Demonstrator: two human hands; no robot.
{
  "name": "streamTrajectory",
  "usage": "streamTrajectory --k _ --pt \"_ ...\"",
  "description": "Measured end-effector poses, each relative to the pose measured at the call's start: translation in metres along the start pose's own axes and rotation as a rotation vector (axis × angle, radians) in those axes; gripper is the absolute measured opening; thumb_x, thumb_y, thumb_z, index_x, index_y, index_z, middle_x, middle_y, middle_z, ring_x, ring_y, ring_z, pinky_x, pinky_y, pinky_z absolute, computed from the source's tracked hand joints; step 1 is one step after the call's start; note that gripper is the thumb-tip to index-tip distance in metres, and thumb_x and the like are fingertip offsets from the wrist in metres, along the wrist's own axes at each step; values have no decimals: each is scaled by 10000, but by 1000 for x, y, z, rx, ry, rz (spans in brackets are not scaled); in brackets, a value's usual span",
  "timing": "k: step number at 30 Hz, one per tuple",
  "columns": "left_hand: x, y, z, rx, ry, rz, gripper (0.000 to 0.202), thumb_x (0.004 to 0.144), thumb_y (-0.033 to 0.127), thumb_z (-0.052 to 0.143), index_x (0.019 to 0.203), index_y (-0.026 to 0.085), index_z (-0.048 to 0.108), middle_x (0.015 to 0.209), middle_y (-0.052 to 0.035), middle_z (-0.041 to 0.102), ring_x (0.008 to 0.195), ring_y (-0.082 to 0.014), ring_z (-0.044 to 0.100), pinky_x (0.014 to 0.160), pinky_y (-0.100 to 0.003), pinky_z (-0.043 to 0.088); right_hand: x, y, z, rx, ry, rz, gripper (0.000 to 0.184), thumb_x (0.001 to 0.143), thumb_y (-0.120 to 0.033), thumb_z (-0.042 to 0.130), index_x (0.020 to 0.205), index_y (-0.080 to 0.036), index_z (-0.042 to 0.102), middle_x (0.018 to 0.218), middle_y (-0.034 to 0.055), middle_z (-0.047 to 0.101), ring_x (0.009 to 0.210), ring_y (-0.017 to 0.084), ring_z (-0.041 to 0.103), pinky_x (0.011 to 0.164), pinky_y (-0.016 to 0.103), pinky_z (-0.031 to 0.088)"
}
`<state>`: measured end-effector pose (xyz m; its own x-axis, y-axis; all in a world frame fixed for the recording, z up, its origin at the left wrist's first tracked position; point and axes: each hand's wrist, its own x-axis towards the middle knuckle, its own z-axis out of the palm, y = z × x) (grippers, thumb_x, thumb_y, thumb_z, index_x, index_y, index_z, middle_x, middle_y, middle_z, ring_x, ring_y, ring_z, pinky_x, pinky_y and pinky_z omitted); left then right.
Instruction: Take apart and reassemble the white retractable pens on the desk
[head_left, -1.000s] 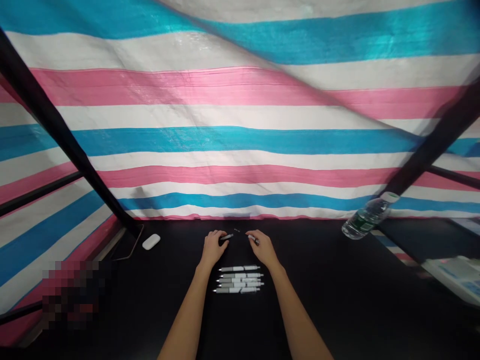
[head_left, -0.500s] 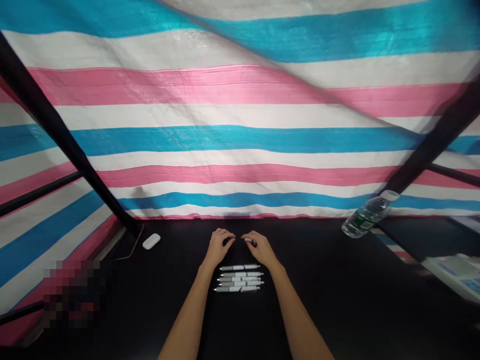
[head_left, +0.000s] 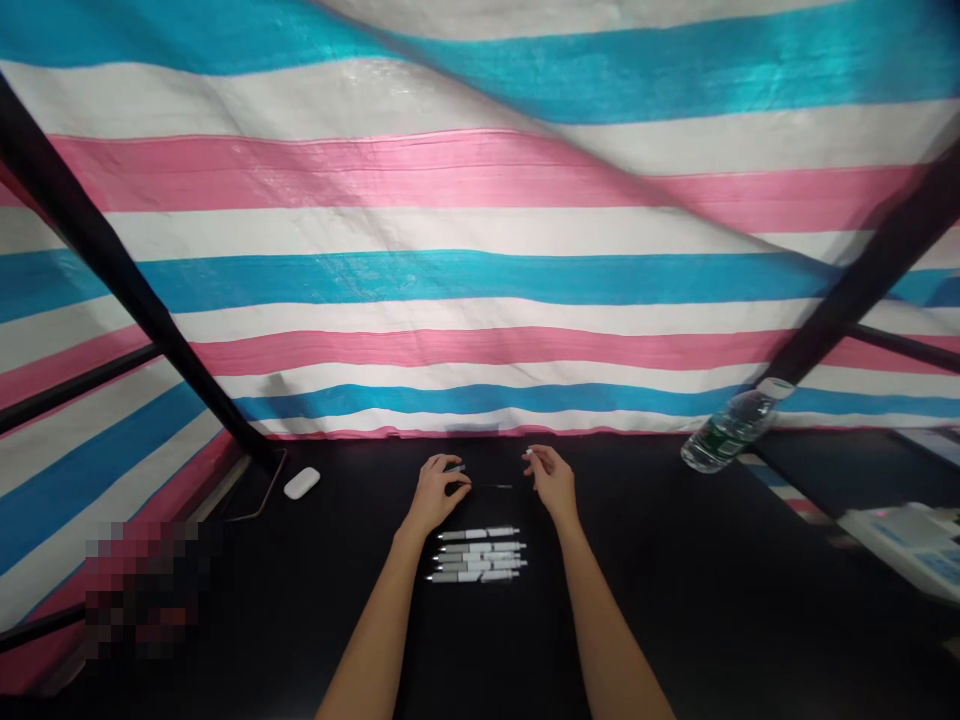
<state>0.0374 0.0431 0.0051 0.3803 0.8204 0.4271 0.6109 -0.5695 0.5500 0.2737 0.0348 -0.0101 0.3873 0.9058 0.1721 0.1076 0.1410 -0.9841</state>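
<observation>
My left hand (head_left: 436, 490) rests low over the black table, fingers curled and thumb close to the fingertips. A thin pen refill (head_left: 496, 487) juts rightward from its thumb tip, and a small greyish piece (head_left: 457, 468) shows by its forefinger; most of that piece is hidden. To the right, my right hand (head_left: 553, 480) is closed in a pinch around a small white pen part (head_left: 529, 453), of which only the end shows. Several white-and-grey pens (head_left: 476, 562) lie side by side in a stack of rows between my forearms, tips pointing left.
A white rounded case (head_left: 302, 483) lies on the black table (head_left: 352, 560) at the left. A clear water bottle (head_left: 724, 440) with a green label is at the back right. Striped sheeting (head_left: 480, 350) hangs behind, between dark frame posts. A pale object (head_left: 907, 540) sits at the far right.
My right hand has moved right and slightly away from me, apart from the left, with the white pen part. The thin refill now shows between the hands. My left hand has hardly moved.
</observation>
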Motion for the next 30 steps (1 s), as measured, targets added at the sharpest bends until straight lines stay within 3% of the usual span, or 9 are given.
streamTrajectory --k 4,8,13,16,20,23,27,30 --pt "-2 1 3 13 -79 -7 84 763 208 663 799 243 729 1153 -87 601 1162 -279 475 998 -464 369 -2 -6 5 134 -22 108 436 682 -518 640 917 -150 625 756 69 662 499 120 522 333 189 297" --pt "-2 0 3 -22 -90 -33 89 766 218 654 826 235 716 1147 -98 602 1159 -279 484 990 -458 391 -4 -10 7 177 -48 184 426 641 -500 676 882 -152 636 726 56 652 484 106 502 318 174 285" --pt "-2 -6 6 -111 41 -75 196 830 273 586 988 220 689 1196 -106 573 1149 -247 516 1009 -425 399 -4 -7 6 144 -63 205 369 643 -463 670 855 -162 646 725 55 658 488 109 515 317 171 288" --pt "-2 -13 9 -96 114 -112 268 836 208 546 1079 205 660 1157 -108 599 1101 -237 543 990 -422 418 -4 -5 6 129 -75 196 349 640 -443 667 852 -167 644 710 48 656 495 114 525 326 175 299" --pt "-1 -20 12 -33 106 -136 305 786 101 543 1043 197 677 1041 -95 656 1021 -247 560 936 -433 447 -4 -2 8 129 -83 207 328 597 -384 685 835 -172 607 686 36 660 515 125 546 343 175 311" --pt "-1 -21 12 -48 118 -152 255 794 111 536 973 190 700 937 -90 676 905 -238 583 860 -407 478 -3 -1 8 126 -72 202 331 591 -389 693 821 -167 607 683 39 663 531 132 559 358 181 329" --pt "2 -20 11 -274 219 -232 199 826 247 568 955 202 712 899 -78 684 834 -207 620 809 -351 498 -2 -2 8 190 -63 183 422 639 -486 675 907 -161 652 687 40 655 521 127 551 365 193 340" --pt "6 -22 13 -641 317 -418 322 802 374 619 1047 174 681 900 -80 695 785 -187 643 718 -318 521 0 -3 9 317 -72 244 506 678 -533 652 1032 -172 639 722 47 667 519 133 557 374 208 344"
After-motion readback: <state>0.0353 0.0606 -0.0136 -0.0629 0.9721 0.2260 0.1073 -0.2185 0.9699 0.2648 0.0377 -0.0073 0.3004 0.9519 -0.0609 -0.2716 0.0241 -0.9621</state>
